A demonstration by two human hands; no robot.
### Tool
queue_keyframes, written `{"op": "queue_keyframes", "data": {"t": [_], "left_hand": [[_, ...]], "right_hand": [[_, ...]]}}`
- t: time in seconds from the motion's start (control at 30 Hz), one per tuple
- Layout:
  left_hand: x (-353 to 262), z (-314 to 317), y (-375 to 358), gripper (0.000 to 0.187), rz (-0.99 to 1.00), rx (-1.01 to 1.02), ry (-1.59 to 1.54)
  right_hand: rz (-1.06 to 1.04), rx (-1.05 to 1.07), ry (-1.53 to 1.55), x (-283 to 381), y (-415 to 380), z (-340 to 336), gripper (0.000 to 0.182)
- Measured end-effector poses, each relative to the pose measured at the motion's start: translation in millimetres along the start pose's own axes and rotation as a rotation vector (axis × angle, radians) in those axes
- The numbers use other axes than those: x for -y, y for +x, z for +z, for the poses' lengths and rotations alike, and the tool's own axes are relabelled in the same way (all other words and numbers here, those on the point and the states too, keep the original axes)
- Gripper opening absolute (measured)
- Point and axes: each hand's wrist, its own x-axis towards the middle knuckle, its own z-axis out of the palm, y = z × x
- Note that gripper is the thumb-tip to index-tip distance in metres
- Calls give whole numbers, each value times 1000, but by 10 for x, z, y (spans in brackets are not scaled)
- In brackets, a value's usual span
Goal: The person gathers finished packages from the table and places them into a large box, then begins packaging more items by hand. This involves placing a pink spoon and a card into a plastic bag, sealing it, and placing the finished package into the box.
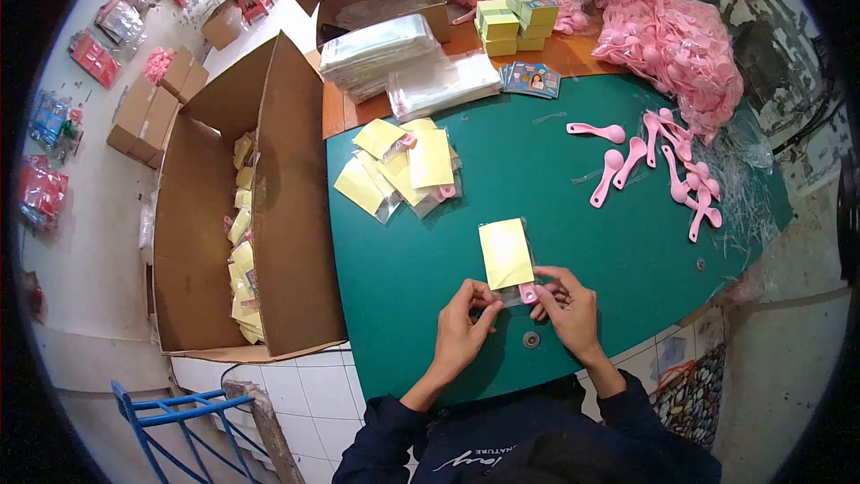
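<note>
A clear plastic bag [512, 296] lies on the green table in front of me, with a yellow card [506, 254] inside it. The handle end of a pink spoon [528, 293] shows at the bag's lower right; the rest is hidden by the card. My left hand [466, 324] pinches the bag's lower left edge between thumb and fingers. At the lower right edge, beside the spoon handle, my right hand [568, 309] closes its thumb and fingers on the bag. Several packed bags with yellow cards [431, 159] lie in a pile farther up the table.
Loose pink spoons [631, 161] lie at the right, below a large bag of pink spoons [667, 45]. Stacked clear bags [443, 85], card stacks [518, 22] and picture cards [536, 80] stand at the back. A deep cardboard box [300, 215] with packed bags is at the left.
</note>
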Motion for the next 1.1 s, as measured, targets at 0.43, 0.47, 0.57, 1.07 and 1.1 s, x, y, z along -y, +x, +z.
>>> {"op": "queue_keyframes", "data": {"t": [0.43,0.47,0.57,1.07,1.1], "left_hand": [[-59,-103,-61,54,120,-8,101],[-121,-142,-64,54,137,-17,102],[-319,-322,25,51,323,-174,179],[223,-1138,1478,63,274,-640,-98],[239,-1153,1496,67,359,-608,-242]], "right_hand": [[229,272,86,150,170,-85,40],[153,309,14,211,236,-66,40],[-74,375,-197,644,479,65,39],[-432,118,-862,297,2046,1509,75],[-415,155,-815,302,2023,1508,74]]}}
